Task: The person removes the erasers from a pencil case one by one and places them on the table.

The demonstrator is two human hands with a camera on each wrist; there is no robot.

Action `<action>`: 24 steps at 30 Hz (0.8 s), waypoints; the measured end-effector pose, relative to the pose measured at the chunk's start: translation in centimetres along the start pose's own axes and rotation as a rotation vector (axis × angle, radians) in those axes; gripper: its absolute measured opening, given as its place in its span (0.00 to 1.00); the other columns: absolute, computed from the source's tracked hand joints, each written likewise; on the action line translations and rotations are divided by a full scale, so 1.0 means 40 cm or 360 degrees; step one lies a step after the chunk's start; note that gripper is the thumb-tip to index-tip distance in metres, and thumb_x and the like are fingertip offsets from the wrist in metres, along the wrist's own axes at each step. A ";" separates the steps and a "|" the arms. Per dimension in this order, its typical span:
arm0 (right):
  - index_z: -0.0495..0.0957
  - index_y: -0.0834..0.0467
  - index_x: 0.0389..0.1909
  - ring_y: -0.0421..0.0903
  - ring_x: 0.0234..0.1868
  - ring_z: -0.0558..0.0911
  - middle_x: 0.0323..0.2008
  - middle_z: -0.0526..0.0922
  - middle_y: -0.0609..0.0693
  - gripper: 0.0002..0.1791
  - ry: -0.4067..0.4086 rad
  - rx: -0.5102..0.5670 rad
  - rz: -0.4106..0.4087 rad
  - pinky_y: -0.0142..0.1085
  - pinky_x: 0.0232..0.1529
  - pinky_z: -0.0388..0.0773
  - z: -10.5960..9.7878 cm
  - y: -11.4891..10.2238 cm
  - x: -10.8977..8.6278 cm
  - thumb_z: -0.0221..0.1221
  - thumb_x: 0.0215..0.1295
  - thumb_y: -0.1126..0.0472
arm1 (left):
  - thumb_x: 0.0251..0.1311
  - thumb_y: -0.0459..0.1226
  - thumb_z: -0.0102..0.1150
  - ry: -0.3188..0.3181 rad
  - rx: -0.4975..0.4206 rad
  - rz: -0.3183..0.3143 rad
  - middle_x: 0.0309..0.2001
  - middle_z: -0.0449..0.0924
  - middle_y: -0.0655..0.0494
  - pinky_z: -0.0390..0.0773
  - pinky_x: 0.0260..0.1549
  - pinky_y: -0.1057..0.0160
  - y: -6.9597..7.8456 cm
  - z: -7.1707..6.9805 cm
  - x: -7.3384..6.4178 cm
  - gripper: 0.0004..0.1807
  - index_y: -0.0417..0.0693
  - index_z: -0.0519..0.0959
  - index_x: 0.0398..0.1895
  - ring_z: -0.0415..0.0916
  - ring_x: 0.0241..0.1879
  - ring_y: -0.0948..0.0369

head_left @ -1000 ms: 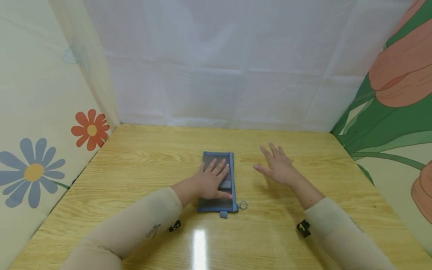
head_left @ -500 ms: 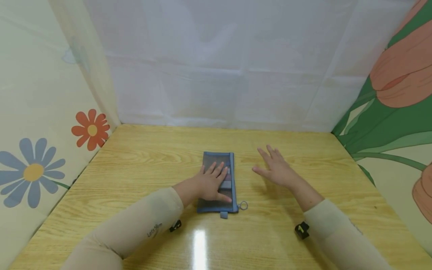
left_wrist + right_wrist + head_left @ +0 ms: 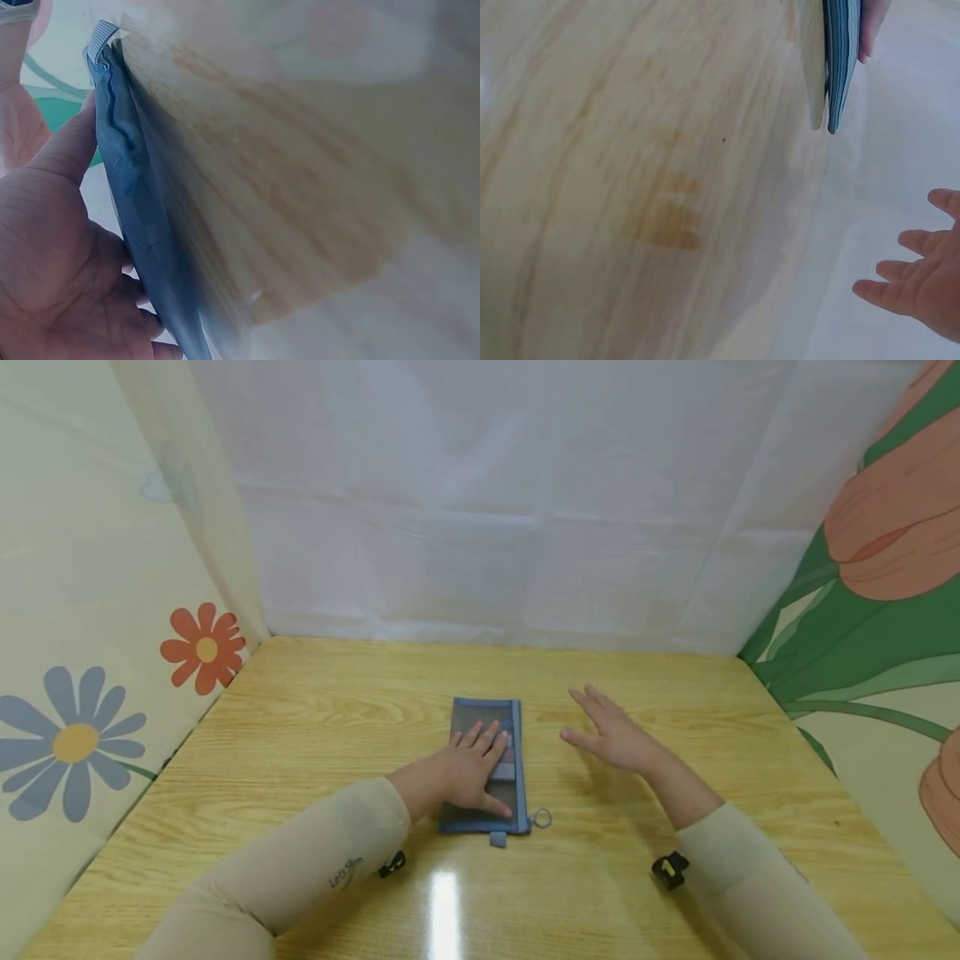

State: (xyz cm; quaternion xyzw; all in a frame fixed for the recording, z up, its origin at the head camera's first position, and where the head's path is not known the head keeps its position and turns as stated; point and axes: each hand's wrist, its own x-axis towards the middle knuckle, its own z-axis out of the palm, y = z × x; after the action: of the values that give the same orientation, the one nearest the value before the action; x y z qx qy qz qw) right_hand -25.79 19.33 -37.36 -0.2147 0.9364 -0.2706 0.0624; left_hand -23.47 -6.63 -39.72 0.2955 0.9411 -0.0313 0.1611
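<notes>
A blue zippered mesh pouch (image 3: 483, 821) lies flat on the table, with something pale and pinkish showing through its mesh. My left hand (image 3: 468, 774) rests on the pouch, palm down, fingers spread. In the left wrist view, the fingertips and thumb of the left hand (image 3: 64, 247) touch the face of the pouch (image 3: 139, 180). To the right of the pouch, my right hand (image 3: 613, 733) hovers over the table with its fingers extended and holds nothing. The right wrist view shows that hand (image 3: 922, 277) apart from the pouch (image 3: 841, 67).
The wood-grain table (image 3: 337, 693) meets a white sheet (image 3: 480, 527) at the back. Flower-printed panels (image 3: 75, 568) stand at both sides. A ring (image 3: 542, 817) hangs from the zip at the pouch's near right corner, beside a small fabric tab (image 3: 498, 839).
My left hand has slid slightly toward me over the pouch, its thumb drawing in a little. The right hand has shifted slightly left and turned a little. The pouch lies almost unchanged.
</notes>
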 end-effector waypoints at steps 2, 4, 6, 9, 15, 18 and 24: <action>0.45 0.51 0.71 0.60 0.69 0.47 0.71 0.44 0.59 0.46 -0.0011 0.0045 -0.0030 0.57 0.63 0.46 -0.001 0.000 0.000 0.49 0.58 0.34 | 0.40 0.76 0.40 -0.0001 0.0008 0.0000 0.72 0.26 0.46 0.42 0.64 0.44 0.000 0.001 0.000 0.63 0.48 0.33 0.72 0.28 0.69 0.46; 0.47 0.52 0.71 0.58 0.68 0.50 0.70 0.49 0.57 0.46 -0.0025 0.0102 -0.0055 0.55 0.64 0.48 -0.001 -0.003 0.000 0.50 0.57 0.34 | 0.40 0.76 0.40 0.0003 0.0010 0.0001 0.72 0.27 0.46 0.42 0.64 0.44 0.000 0.000 0.000 0.63 0.48 0.34 0.72 0.28 0.69 0.46; 0.50 0.52 0.70 0.58 0.67 0.53 0.69 0.53 0.57 0.45 -0.0040 0.0138 -0.0072 0.55 0.63 0.50 -0.001 -0.006 0.001 0.51 0.57 0.35 | 0.40 0.76 0.40 0.0002 0.0021 0.0000 0.72 0.27 0.46 0.42 0.64 0.45 0.003 -0.001 -0.001 0.63 0.48 0.34 0.72 0.28 0.69 0.47; 0.53 0.51 0.69 0.58 0.67 0.55 0.68 0.55 0.56 0.43 -0.0078 0.0203 -0.0078 0.55 0.62 0.53 0.001 -0.015 0.002 0.53 0.57 0.37 | 0.40 0.76 0.40 0.0007 0.0031 0.0000 0.72 0.28 0.46 0.43 0.64 0.45 0.005 -0.006 -0.004 0.63 0.48 0.34 0.72 0.29 0.69 0.47; 0.61 0.51 0.66 0.59 0.62 0.64 0.65 0.63 0.56 0.37 -0.0215 0.0332 -0.0112 0.54 0.57 0.63 0.016 -0.030 0.008 0.54 0.58 0.40 | 0.40 0.75 0.40 0.0029 0.0032 0.0009 0.72 0.29 0.44 0.44 0.64 0.45 0.006 -0.006 -0.006 0.63 0.46 0.36 0.72 0.31 0.69 0.46; 0.64 0.55 0.64 0.58 0.59 0.68 0.61 0.68 0.58 0.35 -0.0280 0.0393 -0.0146 0.53 0.57 0.64 0.024 -0.034 0.011 0.55 0.59 0.43 | 0.39 0.76 0.40 0.0036 0.0034 0.0011 0.72 0.30 0.44 0.44 0.64 0.45 0.004 -0.003 -0.004 0.64 0.46 0.37 0.72 0.32 0.69 0.46; 0.67 0.59 0.61 0.53 0.54 0.73 0.54 0.75 0.57 0.31 -0.0437 0.0422 -0.0117 0.48 0.54 0.68 0.046 -0.038 0.018 0.57 0.60 0.48 | 0.38 0.76 0.42 0.0034 -0.0009 0.0010 0.72 0.29 0.45 0.42 0.63 0.44 0.000 0.003 0.004 0.64 0.46 0.36 0.72 0.30 0.69 0.46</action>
State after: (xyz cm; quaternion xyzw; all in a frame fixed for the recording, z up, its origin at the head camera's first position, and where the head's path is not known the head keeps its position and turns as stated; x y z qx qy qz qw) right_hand -25.44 16.99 -38.11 -0.2734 0.8668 -0.3619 0.2073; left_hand -23.55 -6.56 -39.90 0.2984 0.9419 -0.0251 0.1519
